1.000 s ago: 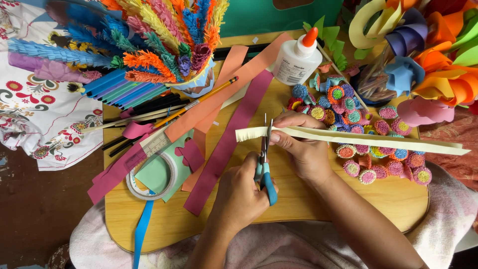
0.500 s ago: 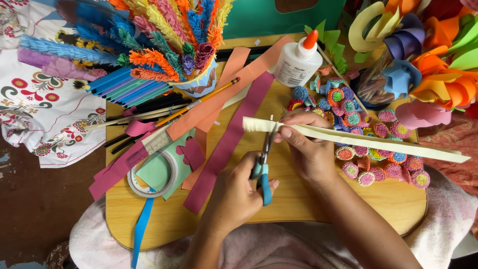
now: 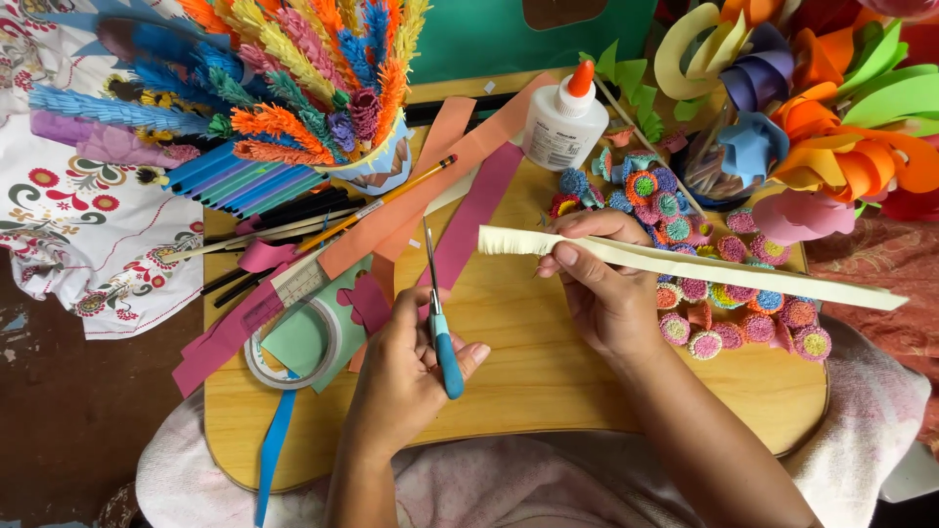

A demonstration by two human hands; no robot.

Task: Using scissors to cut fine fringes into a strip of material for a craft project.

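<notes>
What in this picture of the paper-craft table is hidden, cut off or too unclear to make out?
All in the head view:
- Left hand: its fingers cover the blue-handled scissors' finger loops.
- Right hand: covers part of the cream fringed paper strip.
- Colourful curled paper flowers: cut off by the top and right edges.
- Clear tape roll: partly under green paper.
- White glue bottle: label too small to make out.

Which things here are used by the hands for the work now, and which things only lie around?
In use:
left hand holding scissors
right hand holding cream paper strip, fringed at its left end

Lying about:
glue bottle
tape roll
pink strips
pencil
small rolled paper flowers
</notes>
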